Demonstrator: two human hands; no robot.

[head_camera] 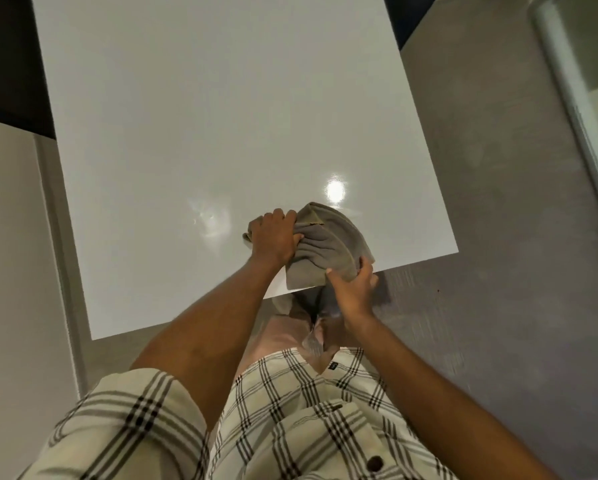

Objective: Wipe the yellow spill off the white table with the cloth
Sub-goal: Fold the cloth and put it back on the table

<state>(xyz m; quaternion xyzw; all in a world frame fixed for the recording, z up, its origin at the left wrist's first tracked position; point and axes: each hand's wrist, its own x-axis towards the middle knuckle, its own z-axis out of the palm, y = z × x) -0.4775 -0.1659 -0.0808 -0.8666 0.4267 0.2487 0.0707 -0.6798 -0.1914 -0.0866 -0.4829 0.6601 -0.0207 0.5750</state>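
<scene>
A grey-brown cloth (328, 244) lies bunched at the near right part of the glossy white table (193, 116), reaching the table's front edge. A small yellowish stain shows on the cloth's upper fold. My left hand (273, 235) grips the cloth's left side and presses it on the table. My right hand (354, 284) holds the cloth's lower right corner at the table edge. No yellow spill is visible on the bare table surface; whatever lies under the cloth is hidden.
Grey floor (498, 237) surrounds the table on the right and in front. A pale wall or cabinet (6, 237) stands at the left. A framed glass panel (588, 98) is at the far right. A lamp reflection (335, 190) glares beside the cloth.
</scene>
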